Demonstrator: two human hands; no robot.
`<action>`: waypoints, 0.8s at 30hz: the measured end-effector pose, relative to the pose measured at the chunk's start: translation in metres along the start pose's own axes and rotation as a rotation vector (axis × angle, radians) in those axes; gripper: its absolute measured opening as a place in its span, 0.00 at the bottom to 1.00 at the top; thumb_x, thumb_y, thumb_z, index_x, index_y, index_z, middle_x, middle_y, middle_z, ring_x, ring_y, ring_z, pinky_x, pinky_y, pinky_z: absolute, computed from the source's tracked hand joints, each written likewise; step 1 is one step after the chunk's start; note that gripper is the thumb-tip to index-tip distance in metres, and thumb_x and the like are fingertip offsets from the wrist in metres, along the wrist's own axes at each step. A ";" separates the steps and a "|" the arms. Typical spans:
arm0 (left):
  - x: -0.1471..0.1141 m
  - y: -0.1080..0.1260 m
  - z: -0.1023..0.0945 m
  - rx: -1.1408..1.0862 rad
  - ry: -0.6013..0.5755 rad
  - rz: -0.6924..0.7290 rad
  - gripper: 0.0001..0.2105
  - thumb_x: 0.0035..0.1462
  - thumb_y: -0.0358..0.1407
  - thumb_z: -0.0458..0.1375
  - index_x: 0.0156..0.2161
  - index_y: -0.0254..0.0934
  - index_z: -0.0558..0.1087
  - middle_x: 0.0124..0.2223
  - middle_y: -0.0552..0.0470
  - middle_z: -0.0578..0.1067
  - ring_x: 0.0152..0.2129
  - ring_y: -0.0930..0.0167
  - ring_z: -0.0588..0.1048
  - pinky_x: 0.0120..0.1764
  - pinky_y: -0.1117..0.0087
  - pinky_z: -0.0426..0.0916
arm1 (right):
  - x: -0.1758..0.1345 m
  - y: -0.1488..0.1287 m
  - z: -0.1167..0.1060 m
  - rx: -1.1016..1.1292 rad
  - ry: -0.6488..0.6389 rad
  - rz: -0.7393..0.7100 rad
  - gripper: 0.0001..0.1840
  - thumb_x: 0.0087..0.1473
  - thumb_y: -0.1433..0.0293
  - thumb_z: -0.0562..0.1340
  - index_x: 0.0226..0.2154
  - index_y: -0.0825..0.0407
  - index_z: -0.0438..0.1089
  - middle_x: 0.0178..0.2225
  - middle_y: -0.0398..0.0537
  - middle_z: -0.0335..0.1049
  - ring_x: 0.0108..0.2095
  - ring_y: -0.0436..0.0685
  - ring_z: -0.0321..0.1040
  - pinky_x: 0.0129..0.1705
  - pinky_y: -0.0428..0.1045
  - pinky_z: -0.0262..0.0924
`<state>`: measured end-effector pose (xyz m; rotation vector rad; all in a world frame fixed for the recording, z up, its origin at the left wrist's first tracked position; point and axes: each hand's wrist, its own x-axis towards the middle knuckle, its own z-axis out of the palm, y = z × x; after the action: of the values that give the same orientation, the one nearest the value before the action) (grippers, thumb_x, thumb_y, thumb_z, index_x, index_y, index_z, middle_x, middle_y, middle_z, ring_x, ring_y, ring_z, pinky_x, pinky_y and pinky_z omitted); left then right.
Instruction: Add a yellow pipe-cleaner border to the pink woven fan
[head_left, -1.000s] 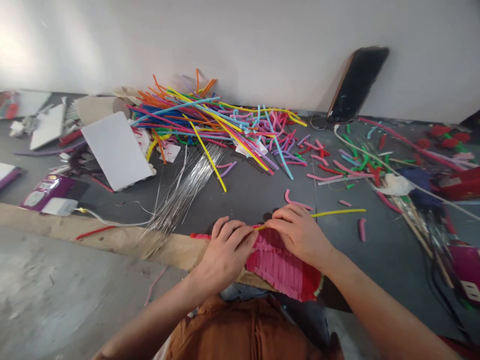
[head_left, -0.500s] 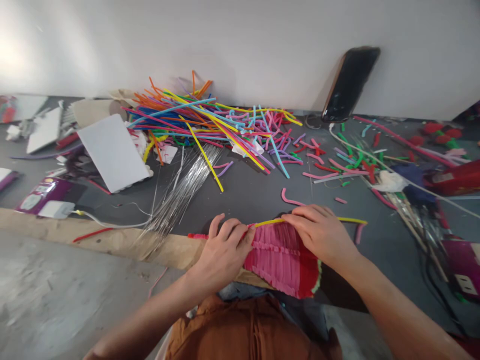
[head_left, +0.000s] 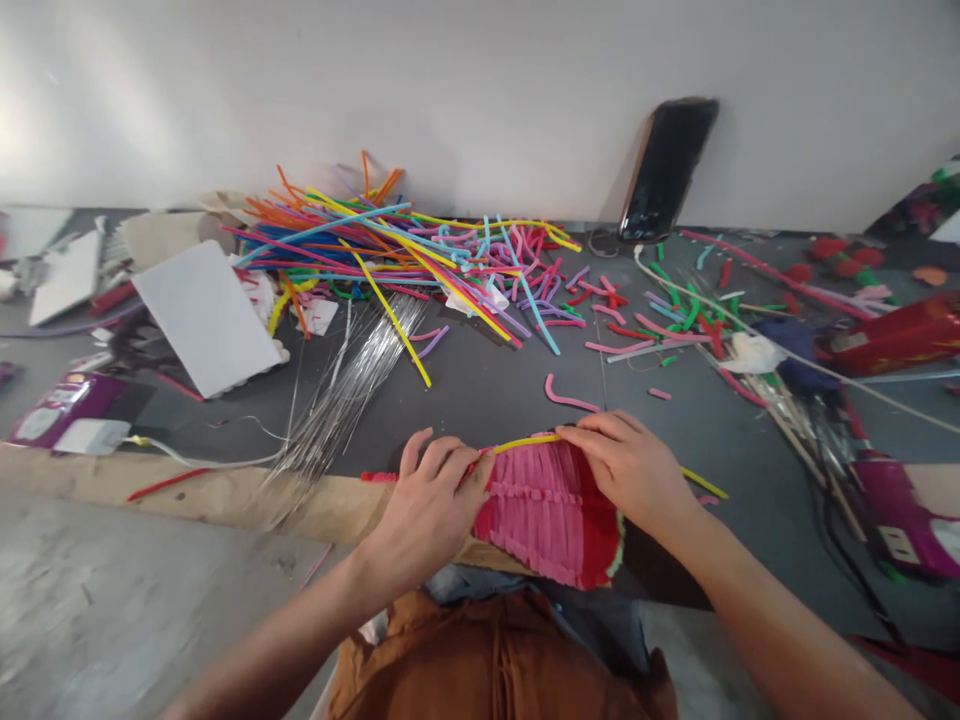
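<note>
A fan-shaped piece of pink and red pipe cleaners (head_left: 536, 515) lies at the table's front edge, with a pale green strip along its right rim. Along its top edge runs a yellow pipe cleaner (head_left: 525, 441). My left hand (head_left: 439, 500) covers the fan's narrow left end and pinches the yellow stem there, thumb against fingers. Farther right, my right hand (head_left: 630, 465) grips the same yellow stem with its fingertips, and the stem's free end sticks out beyond that hand. A bent pink piece (head_left: 570, 395) lies just behind the hands.
Long coloured pipe cleaners (head_left: 360, 245) are heaped at the back, with short cut pieces (head_left: 675, 320) to their right. Thin silver wires (head_left: 352, 375) reach the front edge. A phone (head_left: 667, 170) leans on the wall, its white cable (head_left: 750, 325) crossing the right side. A white card (head_left: 206, 318) stands left.
The view has shifted slightly, so the table things sit farther left. Both hands keep their hold on the yellow pipe cleaner; its free right end now points lower.
</note>
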<state>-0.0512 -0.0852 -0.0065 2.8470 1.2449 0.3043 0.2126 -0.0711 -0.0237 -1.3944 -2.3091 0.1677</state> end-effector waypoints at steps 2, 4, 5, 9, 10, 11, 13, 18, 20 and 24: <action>0.001 -0.002 -0.002 -0.060 0.026 -0.026 0.15 0.60 0.33 0.52 0.51 0.35 0.69 0.43 0.46 0.73 0.43 0.63 0.67 0.53 0.52 0.57 | 0.004 0.001 -0.003 0.038 -0.009 0.026 0.17 0.58 0.76 0.53 0.41 0.49 0.74 0.36 0.49 0.74 0.37 0.56 0.69 0.40 0.52 0.66; 0.004 -0.004 -0.004 -0.125 0.051 -0.031 0.14 0.61 0.33 0.51 0.50 0.35 0.70 0.44 0.46 0.73 0.43 0.63 0.67 0.52 0.53 0.58 | 0.009 0.001 -0.005 0.040 -0.041 0.032 0.17 0.58 0.76 0.52 0.41 0.49 0.74 0.36 0.48 0.75 0.38 0.56 0.69 0.40 0.52 0.66; 0.007 -0.004 -0.004 -0.148 0.055 -0.029 0.13 0.61 0.33 0.50 0.50 0.35 0.70 0.45 0.46 0.74 0.43 0.64 0.68 0.51 0.54 0.59 | 0.011 0.001 -0.005 0.031 -0.064 0.022 0.17 0.58 0.77 0.52 0.40 0.49 0.74 0.36 0.48 0.75 0.38 0.57 0.69 0.40 0.52 0.66; 0.018 -0.005 0.001 -0.157 0.031 -0.033 0.13 0.61 0.29 0.50 0.48 0.35 0.71 0.41 0.46 0.74 0.40 0.65 0.69 0.46 0.58 0.64 | 0.018 -0.002 -0.001 0.008 -0.127 -0.024 0.18 0.56 0.79 0.53 0.41 0.50 0.74 0.36 0.48 0.74 0.37 0.57 0.68 0.40 0.52 0.65; 0.020 -0.005 0.003 -0.151 0.031 -0.039 0.12 0.61 0.29 0.50 0.47 0.35 0.72 0.40 0.46 0.74 0.39 0.65 0.69 0.45 0.59 0.65 | 0.018 -0.002 0.000 0.007 -0.133 -0.026 0.18 0.56 0.79 0.53 0.41 0.50 0.74 0.36 0.48 0.74 0.37 0.57 0.68 0.40 0.52 0.65; 0.022 -0.005 0.004 -0.148 0.036 -0.044 0.12 0.60 0.29 0.51 0.46 0.35 0.72 0.39 0.46 0.74 0.38 0.65 0.69 0.44 0.60 0.65 | 0.018 -0.003 0.001 0.008 -0.135 -0.024 0.18 0.56 0.80 0.53 0.41 0.51 0.74 0.36 0.49 0.74 0.37 0.57 0.67 0.40 0.52 0.65; 0.024 -0.006 0.006 -0.162 0.042 -0.057 0.12 0.60 0.28 0.51 0.45 0.34 0.73 0.37 0.47 0.74 0.36 0.66 0.69 0.41 0.61 0.66 | 0.017 -0.003 0.002 0.018 -0.140 -0.019 0.18 0.55 0.80 0.52 0.42 0.51 0.74 0.36 0.50 0.73 0.37 0.57 0.67 0.40 0.52 0.65; 0.027 -0.013 0.002 -0.292 -0.034 -0.108 0.13 0.59 0.25 0.49 0.45 0.34 0.73 0.33 0.48 0.74 0.32 0.66 0.69 0.38 0.62 0.65 | 0.016 0.000 0.001 0.081 -0.140 -0.043 0.18 0.55 0.80 0.52 0.42 0.54 0.73 0.36 0.52 0.72 0.38 0.57 0.66 0.41 0.53 0.65; 0.028 -0.014 -0.001 -0.333 -0.079 -0.135 0.13 0.59 0.26 0.48 0.43 0.35 0.74 0.32 0.49 0.73 0.32 0.67 0.69 0.38 0.62 0.63 | 0.016 0.002 0.000 0.114 -0.144 -0.042 0.18 0.56 0.80 0.52 0.42 0.54 0.73 0.36 0.52 0.71 0.39 0.57 0.66 0.42 0.53 0.65; 0.032 -0.013 -0.004 -0.355 -0.106 -0.189 0.12 0.59 0.27 0.49 0.38 0.38 0.76 0.33 0.50 0.72 0.32 0.67 0.68 0.37 0.63 0.62 | 0.015 0.003 -0.001 0.159 -0.157 -0.046 0.17 0.57 0.79 0.52 0.44 0.53 0.72 0.37 0.52 0.70 0.38 0.57 0.65 0.42 0.54 0.65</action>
<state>-0.0405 -0.0530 0.0019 2.3988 1.2800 0.3267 0.2099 -0.0563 -0.0192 -1.2886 -2.3921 0.4517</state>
